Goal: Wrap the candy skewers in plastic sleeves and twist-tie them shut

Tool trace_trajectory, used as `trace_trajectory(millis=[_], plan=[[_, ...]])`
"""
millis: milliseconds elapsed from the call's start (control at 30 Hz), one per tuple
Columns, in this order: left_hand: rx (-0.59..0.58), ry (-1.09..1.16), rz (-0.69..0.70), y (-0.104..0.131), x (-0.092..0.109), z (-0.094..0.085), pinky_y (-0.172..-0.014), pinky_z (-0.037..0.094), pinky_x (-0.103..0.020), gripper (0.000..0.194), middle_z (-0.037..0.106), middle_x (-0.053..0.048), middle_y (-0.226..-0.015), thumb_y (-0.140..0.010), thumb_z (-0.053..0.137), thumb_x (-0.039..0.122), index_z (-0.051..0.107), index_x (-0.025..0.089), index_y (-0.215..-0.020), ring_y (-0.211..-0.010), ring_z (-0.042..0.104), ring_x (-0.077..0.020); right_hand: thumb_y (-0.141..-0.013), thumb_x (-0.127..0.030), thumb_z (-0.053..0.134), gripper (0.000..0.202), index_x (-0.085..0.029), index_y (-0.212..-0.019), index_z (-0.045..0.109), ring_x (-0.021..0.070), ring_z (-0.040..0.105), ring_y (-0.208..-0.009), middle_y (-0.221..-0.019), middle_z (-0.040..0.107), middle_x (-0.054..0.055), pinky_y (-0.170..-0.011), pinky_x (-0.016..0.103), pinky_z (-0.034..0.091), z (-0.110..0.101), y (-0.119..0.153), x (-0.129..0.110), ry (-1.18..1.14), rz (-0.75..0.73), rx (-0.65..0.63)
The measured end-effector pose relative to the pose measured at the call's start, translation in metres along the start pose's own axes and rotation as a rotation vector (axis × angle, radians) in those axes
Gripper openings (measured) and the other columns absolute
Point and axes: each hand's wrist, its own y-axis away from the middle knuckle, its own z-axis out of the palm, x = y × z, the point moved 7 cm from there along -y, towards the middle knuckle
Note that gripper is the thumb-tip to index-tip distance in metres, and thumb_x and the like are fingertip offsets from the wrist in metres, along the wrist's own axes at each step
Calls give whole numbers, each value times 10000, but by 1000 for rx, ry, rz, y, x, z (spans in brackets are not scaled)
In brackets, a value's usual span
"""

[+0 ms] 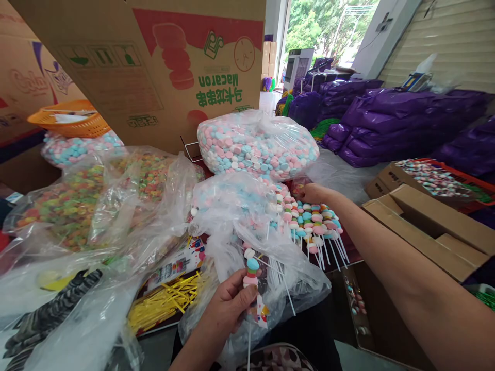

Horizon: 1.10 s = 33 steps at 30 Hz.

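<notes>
My left hand (228, 304) is closed around a marshmallow skewer (252, 264), held upright with its white stick pointing down. Pink, white and blue pieces are threaded on it, and a small printed wrapper shows below my thumb. My right hand (315, 194) reaches forward past a pile of similar skewers (317, 219). Its fingers are curled beside a reddish thing in clear plastic; what they hold, if anything, is hidden. Under my left hand lies a crumpled clear plastic bag (216, 247) with loose white sticks on it.
A big bag of pastel marshmallows (255, 147) stands behind the skewers. To the left are bags of ring gummies (73, 206) and gold twist ties (166, 299). A tall carton (170, 67) rises behind; an open carton (429, 226) and purple packs (402, 123) are at right.
</notes>
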Motion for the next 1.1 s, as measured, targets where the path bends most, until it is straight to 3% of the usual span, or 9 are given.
trace_trajectory(millis=[67, 133, 300, 433, 533, 600, 733, 900, 1100], plan=[[5, -1, -4, 0, -1, 0, -385, 106, -169, 659, 549, 21, -647, -589, 823, 617, 725, 180, -1072, -455, 390, -28, -778, -275, 783, 175, -172, -669, 691, 164, 663, -628, -614, 681, 12, -607, 257, 528, 3, 5, 7, -37, 118, -124], [-1, -3, -9, -1, -3, 0, -387, 108, -172, 668, 537, 28, -642, -595, 815, 626, 718, 178, -1081, -443, 365, -23, -758, -265, 787, 163, -163, -675, 691, 159, 650, -567, -553, 667, 13, -526, 238, 499, 2, 11, 11, -101, 217, -178], [-72, 30, 7, -2, -4, 4, -417, 174, -163, 619, 526, 24, -661, -638, 803, 601, 718, 174, -1078, -510, 400, -38, -821, -352, 734, 245, -122, -900, 710, 172, 686, -674, -778, 756, 100, -567, 242, 534, -17, 32, -2, -300, 275, -99], [-94, 23, 11, 1, -6, 8, -405, 161, -172, 574, 490, 45, -642, -681, 783, 578, 707, 186, -1093, -483, 347, -30, -882, -405, 644, 301, -172, -1059, 716, 152, 693, -783, -1015, 758, 85, -712, 263, 568, -29, 78, -41, -487, 186, -37], [-162, 28, 36, 7, -9, 19, -396, 181, -169, 526, 489, 45, -652, -690, 778, 568, 705, 174, -1031, -488, 346, -33, -812, -430, 717, 319, -217, -1046, 752, 161, 681, -705, -878, 756, 47, -646, 287, 564, -25, 133, -88, -762, 43, -5], [-220, 77, 40, 11, -15, 26, -431, 262, -161, 494, 506, 40, -693, -692, 788, 536, 700, 181, -1025, -520, 379, -37, -807, -374, 727, 224, -233, -976, 771, 142, 653, -632, -820, 746, 24, -600, 276, 544, -16, 170, -121, -746, -51, -11], [-315, 118, 19, 19, -31, 34, -522, 365, -169, 433, 500, 40, -727, -730, 784, 467, 689, 186, -1046, -567, 425, -41, -862, -220, 654, 134, -241, -929, 768, 156, 687, -759, -852, 751, 21, -679, 271, 539, 0, 220, -170, -597, -254, 65], [-326, 170, 33, 27, -34, 33, -556, 366, -180, 451, 503, 36, -752, -701, 810, 458, 686, 177, -1031, -622, 442, -57, -897, -167, 611, 179, -249, -970, 753, 161, 710, -847, -920, 764, 17, -772, 280, 561, 17, 244, -179, -598, -298, 46], [-336, 186, 38, 31, -35, 34, -565, 367, -182, 415, 502, 36, -757, -737, 781, 459, 676, 179, -1024, -629, 435, -59, -898, -137, 614, 193, -245, -998, 739, 152, 722, -881, -960, 772, 10, -806, 264, 573, 20, 258, -178, -576, -291, 80]])
